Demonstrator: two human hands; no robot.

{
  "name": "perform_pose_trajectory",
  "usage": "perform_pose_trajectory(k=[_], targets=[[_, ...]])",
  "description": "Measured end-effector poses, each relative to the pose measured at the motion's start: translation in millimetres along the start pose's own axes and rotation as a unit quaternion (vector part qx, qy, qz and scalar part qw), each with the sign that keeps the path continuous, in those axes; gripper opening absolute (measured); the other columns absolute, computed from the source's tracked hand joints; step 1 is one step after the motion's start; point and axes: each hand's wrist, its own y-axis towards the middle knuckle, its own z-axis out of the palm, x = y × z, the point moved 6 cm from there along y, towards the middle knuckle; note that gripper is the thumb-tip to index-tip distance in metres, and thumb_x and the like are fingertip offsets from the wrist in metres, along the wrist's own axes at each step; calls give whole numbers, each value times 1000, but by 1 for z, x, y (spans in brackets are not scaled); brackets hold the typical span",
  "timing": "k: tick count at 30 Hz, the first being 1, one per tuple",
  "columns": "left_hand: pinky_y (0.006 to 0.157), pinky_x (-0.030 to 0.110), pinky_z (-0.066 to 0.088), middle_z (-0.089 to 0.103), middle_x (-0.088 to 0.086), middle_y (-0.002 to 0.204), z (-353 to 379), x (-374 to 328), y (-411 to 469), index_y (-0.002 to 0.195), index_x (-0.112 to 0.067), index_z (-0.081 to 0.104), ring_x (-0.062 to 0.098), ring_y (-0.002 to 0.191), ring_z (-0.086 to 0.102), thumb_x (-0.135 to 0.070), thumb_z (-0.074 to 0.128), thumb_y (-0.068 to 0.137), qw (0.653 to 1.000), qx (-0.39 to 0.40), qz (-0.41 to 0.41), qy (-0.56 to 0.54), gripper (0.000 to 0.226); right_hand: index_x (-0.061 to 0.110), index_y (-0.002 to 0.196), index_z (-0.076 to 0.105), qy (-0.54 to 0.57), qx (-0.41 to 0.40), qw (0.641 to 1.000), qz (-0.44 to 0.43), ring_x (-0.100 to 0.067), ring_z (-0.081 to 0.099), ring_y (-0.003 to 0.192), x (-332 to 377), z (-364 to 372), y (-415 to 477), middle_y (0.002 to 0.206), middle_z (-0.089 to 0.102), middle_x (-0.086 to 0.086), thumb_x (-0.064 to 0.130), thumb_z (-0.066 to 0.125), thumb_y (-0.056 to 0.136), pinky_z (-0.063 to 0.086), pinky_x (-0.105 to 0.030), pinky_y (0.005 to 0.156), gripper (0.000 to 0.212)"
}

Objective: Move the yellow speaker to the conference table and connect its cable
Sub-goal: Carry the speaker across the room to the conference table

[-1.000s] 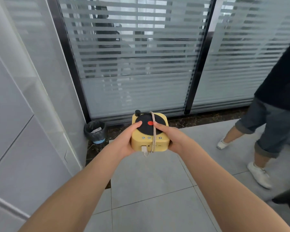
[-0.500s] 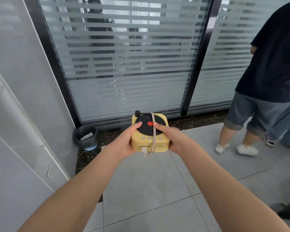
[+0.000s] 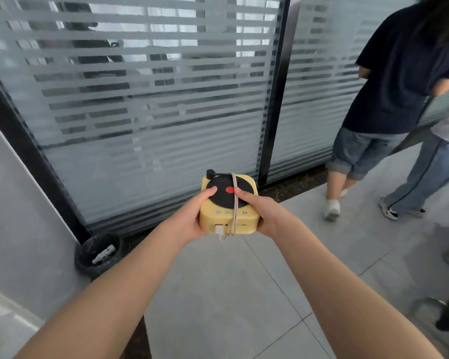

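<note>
I carry the yellow speaker in front of me at mid-height, above a grey tiled floor. It is a small yellow box with a black disc and red dot on top and a black arm at its back edge. A beige cable is wrapped over it, its white plug hanging at the front face. My left hand grips the speaker's left side, thumb on the black disc. My right hand grips the right side, thumb on the cable. No conference table is in view.
A frosted striped glass partition with black frames stands straight ahead. A black waste bin sits at the lower left by a grey wall. Two people walk on the right. Tiled floor lies below me.
The view has swung right and drawn closer to the glass. The bin has slid down-left in view. The person on the right walked further in, and a second person appeared. My grip is unchanged.
</note>
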Motion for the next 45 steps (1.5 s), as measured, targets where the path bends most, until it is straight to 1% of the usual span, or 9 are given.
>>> perform_pose_trajectory(k=[4, 9, 13, 21, 24, 30, 35, 41, 45], targets=[[88, 44, 52, 76, 6, 96, -7, -24, 32, 108, -17, 64, 27, 97, 68, -34, 57, 89, 999, 30, -17, 21, 27, 12, 94, 75, 16, -19, 1000, -17, -27, 72, 92, 14, 6, 28, 101, 75, -10, 29, 82, 70, 59, -40, 77, 31], [96, 46, 49, 71, 10, 113, -8, -34, 71, 117, -15, 62, 29, 107, 65, -34, 58, 89, 997, 54, -36, 32, 34, 12, 94, 74, 22, -49, 999, -5, -27, 72, 92, 21, -1, 55, 102, 75, -10, 31, 82, 69, 59, -38, 75, 32], [102, 47, 45, 68, 11, 119, -3, -38, 103, 119, -15, 62, 30, 112, 63, -35, 59, 88, 996, 67, -50, 37, 37, 17, 70, 79, 29, -67, 997, 4, -28, 71, 95, 29, -15, 79, 101, 75, -10, 29, 80, 72, 58, -40, 79, 12], [93, 45, 51, 74, 8, 103, 21, -61, 180, 112, -16, 64, 27, 101, 67, -34, 57, 90, 994, 89, -52, 33, 29, 15, 89, 77, 33, -83, 996, 8, -28, 70, 98, 62, -49, 142, 105, 75, -10, 30, 81, 71, 58, -40, 81, 24], [98, 47, 48, 71, 10, 114, 43, -71, 213, 121, -16, 60, 29, 108, 65, -35, 58, 89, 992, 106, -58, 40, 37, 12, 96, 75, 36, -94, 995, 5, -29, 71, 99, 83, -70, 163, 106, 75, -11, 31, 82, 69, 58, -42, 82, 34], [91, 46, 52, 76, 8, 96, 76, -85, 267, 111, -15, 62, 28, 102, 67, -33, 58, 89, 992, 115, -47, 24, 28, 13, 80, 75, 24, -110, 994, -3, -26, 71, 88, 123, -105, 197, 99, 75, -10, 27, 79, 74, 58, -36, 69, 15], [92, 45, 51, 73, 10, 104, 89, -97, 303, 113, -14, 63, 28, 103, 66, -32, 59, 89, 991, 115, -59, 19, 30, 14, 78, 75, 39, -120, 992, -4, -23, 72, 79, 140, -120, 226, 89, 76, -7, 26, 76, 78, 59, -33, 61, 11], [89, 44, 53, 73, 10, 102, 98, -116, 362, 113, -14, 63, 28, 100, 67, -33, 60, 88, 987, 132, -84, 33, 31, 9, 91, 70, 53, -167, 985, 10, -27, 71, 87, 161, -135, 269, 100, 74, -11, 27, 81, 71, 58, -39, 72, 29], [90, 44, 52, 71, 11, 109, 110, -138, 407, 114, -15, 63, 28, 103, 66, -34, 59, 88, 981, 161, -101, 44, 33, 9, 85, 68, 69, -201, 977, 5, -26, 70, 81, 185, -148, 305, 88, 74, -9, 26, 80, 73, 58, -40, 71, 24]])
